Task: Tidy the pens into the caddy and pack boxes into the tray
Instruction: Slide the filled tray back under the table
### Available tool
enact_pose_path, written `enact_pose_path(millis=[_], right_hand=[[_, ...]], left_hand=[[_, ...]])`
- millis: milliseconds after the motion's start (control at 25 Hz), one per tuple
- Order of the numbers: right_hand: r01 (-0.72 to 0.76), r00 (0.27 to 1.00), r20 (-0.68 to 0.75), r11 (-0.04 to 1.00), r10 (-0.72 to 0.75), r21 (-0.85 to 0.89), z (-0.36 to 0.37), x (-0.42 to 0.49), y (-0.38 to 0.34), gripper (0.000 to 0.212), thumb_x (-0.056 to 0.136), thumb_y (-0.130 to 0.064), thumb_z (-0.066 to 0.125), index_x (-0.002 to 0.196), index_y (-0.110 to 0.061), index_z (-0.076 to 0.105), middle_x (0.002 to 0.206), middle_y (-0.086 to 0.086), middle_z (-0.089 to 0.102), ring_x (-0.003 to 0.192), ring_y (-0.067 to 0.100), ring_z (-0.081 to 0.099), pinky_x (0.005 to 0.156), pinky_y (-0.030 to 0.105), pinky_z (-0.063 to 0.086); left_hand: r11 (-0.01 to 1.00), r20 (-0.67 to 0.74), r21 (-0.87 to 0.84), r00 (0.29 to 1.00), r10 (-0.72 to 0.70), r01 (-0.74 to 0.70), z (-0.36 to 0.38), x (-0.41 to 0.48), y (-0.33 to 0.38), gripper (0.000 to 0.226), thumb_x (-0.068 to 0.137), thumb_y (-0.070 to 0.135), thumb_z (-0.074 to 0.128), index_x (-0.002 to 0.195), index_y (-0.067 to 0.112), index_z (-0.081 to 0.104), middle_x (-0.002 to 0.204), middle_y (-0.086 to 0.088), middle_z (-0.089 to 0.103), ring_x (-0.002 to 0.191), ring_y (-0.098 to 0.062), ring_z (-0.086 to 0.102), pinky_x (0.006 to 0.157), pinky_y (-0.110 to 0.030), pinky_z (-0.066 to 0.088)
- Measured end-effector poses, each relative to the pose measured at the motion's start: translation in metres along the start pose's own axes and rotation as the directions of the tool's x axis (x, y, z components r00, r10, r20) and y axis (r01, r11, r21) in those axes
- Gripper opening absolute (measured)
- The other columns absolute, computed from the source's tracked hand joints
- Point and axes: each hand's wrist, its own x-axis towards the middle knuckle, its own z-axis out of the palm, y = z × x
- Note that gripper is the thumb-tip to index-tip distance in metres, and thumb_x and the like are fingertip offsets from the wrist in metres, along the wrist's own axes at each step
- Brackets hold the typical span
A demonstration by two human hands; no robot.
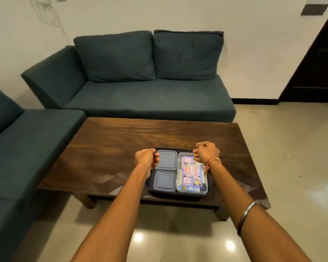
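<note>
Both my arms reach out over the wooden coffee table (112, 140), and my hands sit at the far end of the dark tray (178, 194). The tray rests on the table by its near edge, a little right of the middle.

My left hand (147, 158) is at the tray's far left corner. Its fingers (156, 159) are curled in towards the palm, just beside the rim and the far grey box (167, 159). I cannot tell whether they hold the rim or only hang over it. My right hand (206, 152) is at the far right corner, with its fingers (196, 155) curled too, over the far end of the clear box (192, 173). I cannot tell whether it grips anything either.

Three boxes fill the tray. Two small grey-lidded ones sit on the left, the far one and the near grey box (164, 180) one behind the other and touching. The long clear box lies along the right side with a printed label showing through its lid.

I wear a red thread (213, 160) on my right wrist and a metal bangle (248, 210) further up that forearm. A dark teal sofa (150, 87) stands beyond the table against the wall, a second sofa (17, 148) stands to the left, and the shiny tiled floor (291, 148) lies to the right
</note>
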Motion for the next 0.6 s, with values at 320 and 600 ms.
enact_pose_path(millis=[320, 600], right_hand=[[-0.116, 0.992, -0.095, 0.929, 0.088, -0.35, 0.032, 0.082, 0.099, 0.028, 0.094, -0.021, 0.045, 0.107, -0.003, 0.062, 0.115, 0.021, 0.066, 0.104, 0.037, 0.061, 0.088, 0.041, 0.049], [-0.144, 0.988, -0.137, 0.766, 0.074, -0.627, 0.054, 0.164, 0.202, 0.05, 0.09, -0.015, 0.051, 0.136, -0.001, 0.038, 0.137, 0.028, 0.044, 0.124, 0.047, 0.044, 0.102, 0.047, 0.039]], left_hand=[[0.918, -0.035, 0.392, 0.996, 0.085, -0.064, 0.009, 0.138, -0.066, 0.029, 0.088, 0.012, 0.049, 0.062, 0.02, 0.058, 0.069, -0.009, 0.066, 0.055, -0.021, 0.057, 0.061, -0.036, 0.058], [0.445, -0.016, 0.883, 0.94, 0.342, -0.147, 0.017, 0.227, -0.141, 0.034, 0.09, 0.017, 0.049, 0.122, 0.008, 0.055, 0.13, -0.02, 0.05, 0.117, -0.042, 0.051, 0.094, -0.047, 0.045]])
